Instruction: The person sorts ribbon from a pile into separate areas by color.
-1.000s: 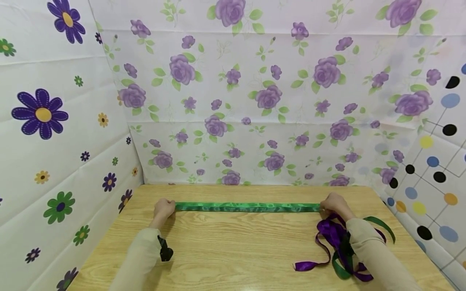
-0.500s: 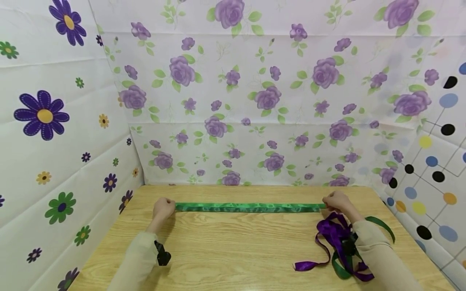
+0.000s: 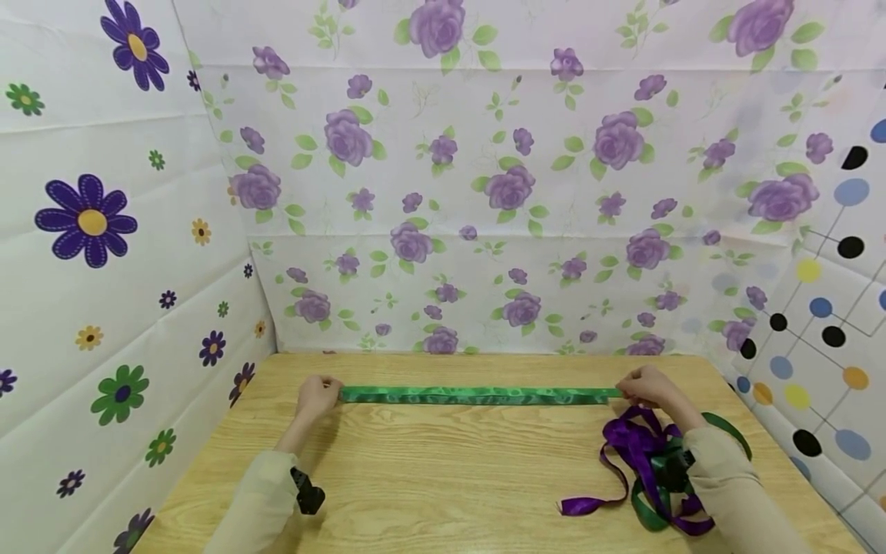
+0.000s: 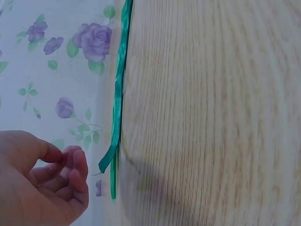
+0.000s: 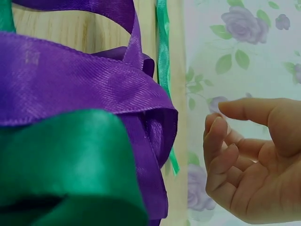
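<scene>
A bright green ribbon (image 3: 477,395) lies stretched across the back of the table in two overlapping bands, one lighter and one darker. My left hand (image 3: 320,396) is at its left end, fingers loosely curled with thumb near index. The left wrist view shows the ribbon's loose end (image 4: 109,161) just beyond those fingertips, with a small gap. At the other end is my right hand (image 3: 649,387), its thumb and fingers apart in the right wrist view and nothing between them. The ribbon's right tip (image 5: 174,165) lies free beside that hand.
Near my right forearm lies a tangled purple ribbon (image 3: 633,438), one tail trailing left. A dark green ribbon (image 3: 647,514) loops through the same heap. Flowered cloth (image 3: 512,185) stands right behind the wooden table (image 3: 443,477), with printed cloths at both sides.
My left hand has shifted slightly right. The right hand has moved slightly right, baring the ribbon's lower right corner. The heap has barely changed.
</scene>
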`<state>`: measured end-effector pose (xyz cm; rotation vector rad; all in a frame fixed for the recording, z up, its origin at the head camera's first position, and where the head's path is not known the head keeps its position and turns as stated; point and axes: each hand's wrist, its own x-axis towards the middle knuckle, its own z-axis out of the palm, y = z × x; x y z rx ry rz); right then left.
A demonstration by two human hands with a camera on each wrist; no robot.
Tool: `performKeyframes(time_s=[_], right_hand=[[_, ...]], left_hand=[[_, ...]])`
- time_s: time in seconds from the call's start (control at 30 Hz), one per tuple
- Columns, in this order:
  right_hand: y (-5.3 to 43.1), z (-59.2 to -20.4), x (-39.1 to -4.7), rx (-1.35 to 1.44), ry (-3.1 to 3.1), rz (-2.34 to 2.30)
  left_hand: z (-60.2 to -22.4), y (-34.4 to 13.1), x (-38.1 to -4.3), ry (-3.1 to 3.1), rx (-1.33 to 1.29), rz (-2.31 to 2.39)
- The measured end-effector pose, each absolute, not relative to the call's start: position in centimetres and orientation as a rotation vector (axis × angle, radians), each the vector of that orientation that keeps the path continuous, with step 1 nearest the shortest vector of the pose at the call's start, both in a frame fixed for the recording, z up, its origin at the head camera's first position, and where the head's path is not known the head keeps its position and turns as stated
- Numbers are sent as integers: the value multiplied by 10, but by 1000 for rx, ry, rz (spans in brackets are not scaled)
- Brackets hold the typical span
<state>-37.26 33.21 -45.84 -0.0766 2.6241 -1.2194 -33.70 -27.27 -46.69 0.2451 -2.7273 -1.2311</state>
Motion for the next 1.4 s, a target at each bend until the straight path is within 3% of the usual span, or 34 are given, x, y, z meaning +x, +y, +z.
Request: performKeyframes(time_s=[1.4], right_hand=[[351,-451,-349,-658,2496,-1026]], left_hand=[[-468,-260,-310,-2683,-91,-1463]])
